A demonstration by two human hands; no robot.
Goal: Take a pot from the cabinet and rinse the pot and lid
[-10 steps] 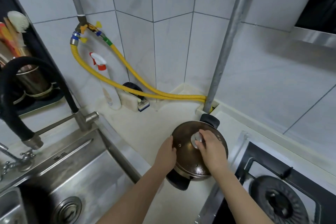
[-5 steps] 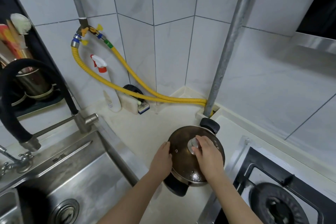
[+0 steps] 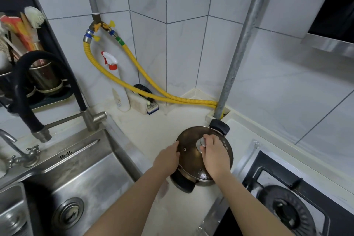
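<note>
A steel pot with black side handles [image 3: 220, 126] stands on the pale counter between the sink and the stove. Its dark glass lid [image 3: 188, 145] sits on top. My right hand [image 3: 214, 156] lies over the lid, and its fingers grip the silver knob [image 3: 201, 142] at the lid's middle. My left hand [image 3: 168, 157] rests against the pot's left rim with its fingers curved along the lid's edge. The pot's near handle [image 3: 183, 185] shows below the hands.
A steel sink [image 3: 80, 184] with a drain lies to the left, under a black hose faucet [image 3: 28, 101]. A gas stove burner [image 3: 289, 210] is at the right. A spray bottle [image 3: 118, 86], a sponge and yellow gas hoses [image 3: 153, 92] stand at the back wall beside a metal pipe [image 3: 235, 59].
Both hands stay on the pot and lid. The view has tilted up slightly, so the pot sits a little lower in the frame than a second ago.
</note>
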